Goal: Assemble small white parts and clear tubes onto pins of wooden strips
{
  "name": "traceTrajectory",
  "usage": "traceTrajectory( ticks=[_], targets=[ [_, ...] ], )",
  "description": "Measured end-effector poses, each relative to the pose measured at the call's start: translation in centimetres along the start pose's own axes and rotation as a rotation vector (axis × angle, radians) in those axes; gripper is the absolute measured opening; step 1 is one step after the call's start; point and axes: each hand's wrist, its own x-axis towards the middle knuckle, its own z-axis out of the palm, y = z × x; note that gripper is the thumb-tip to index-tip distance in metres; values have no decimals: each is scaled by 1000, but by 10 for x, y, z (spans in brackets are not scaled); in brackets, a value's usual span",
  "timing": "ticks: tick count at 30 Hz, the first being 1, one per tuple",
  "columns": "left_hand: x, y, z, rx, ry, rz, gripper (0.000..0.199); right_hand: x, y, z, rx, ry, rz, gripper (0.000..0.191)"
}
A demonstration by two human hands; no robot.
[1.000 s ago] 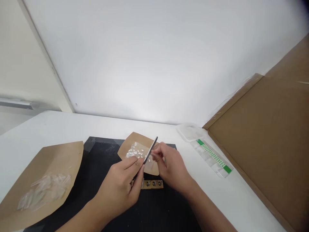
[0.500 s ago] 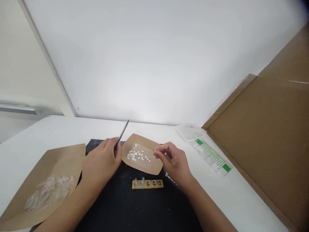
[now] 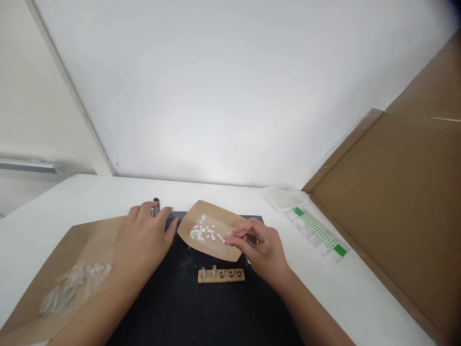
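My left hand [image 3: 142,240] is over the left part of the black mat [image 3: 201,312], its thumb and fingers apart. Just behind its fingers shows the end of a dark, slim tool [image 3: 156,206], mostly hidden. My right hand [image 3: 261,245] is closed in a pinch above the right side of a brown paper tray [image 3: 216,253]; whatever is between the fingertips is too small to make out. Several small white oval pieces [image 3: 201,233] lie in that tray. In front of it sits a small wooden strip [image 3: 218,279] holding clear upright pieces and round metal parts.
At left, a larger brown paper tray [image 3: 82,240] carries a heap of clear plastic pieces [image 3: 72,290]. A translucent lid or dish [image 3: 284,197] and a clear organizer with a green printed strip [image 3: 319,228] lie at right. A cardboard panel [image 3: 389,192] borders the right side.
My left hand has opened from around the dark slim tool and moved slightly left; the tool now sits lower behind the fingers. My right hand stays pinched, slightly lower and nearer the white pieces.
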Motion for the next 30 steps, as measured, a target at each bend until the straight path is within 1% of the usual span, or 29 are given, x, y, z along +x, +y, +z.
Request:
traceTrajectory(
  ticks=[1,3,5,7,10,13,16,20,23,27,30],
  targets=[
    [0,5,-1,-125,34,76,27,-1,-1,1,5,-6,5,21],
    [-1,18,-4,-420,64,239,20,-2,-3,2,1,-18,1,23],
    [-4,32,-8,-682,72,350,21,-4,-5,4,-13,-35,-18,22],
    [-8,42,-10,-889,-17,402,24,-6,-6,5,-24,-69,-34,18],
    [-12,50,-13,-1079,-175,356,24,-8,-8,6,-25,-126,-44,12],
    [-13,51,-16,-1131,-262,284,17,-9,-10,6,-54,-119,-64,11],
    [-12,50,-15,-1139,-314,236,15,-9,-12,5,-120,-108,-105,10],
    [-12,49,-12,-1169,-373,228,13,-9,-15,3,-196,-121,-202,12],
    [-11,49,-13,-1180,-419,213,14,-11,-14,3,-235,-117,-266,12],
    [-8,47,-16,-1197,-548,117,19,-12,-14,4,-237,-102,-335,12],
    [-6,46,-15,-1236,-593,66,20,-11,-15,4,-224,-124,-361,14]
  ],
)
